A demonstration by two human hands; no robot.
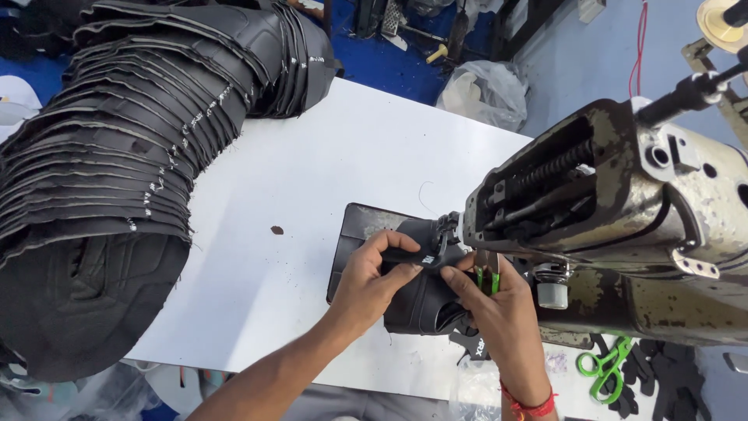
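Note:
A black shoe upper piece sits on the post of an industrial sewing machine, right under the needle area. My left hand pinches the piece's top edge near a small white tag. My right hand presses the piece from the right, just below the machine head, and holds a small green thread snipper between its fingers. A red band is around my right wrist.
A long curved stack of black cut upper pieces fills the left side of the white table. Green-handled scissors lie at the lower right among black scraps. A clear plastic bag lies beyond the table.

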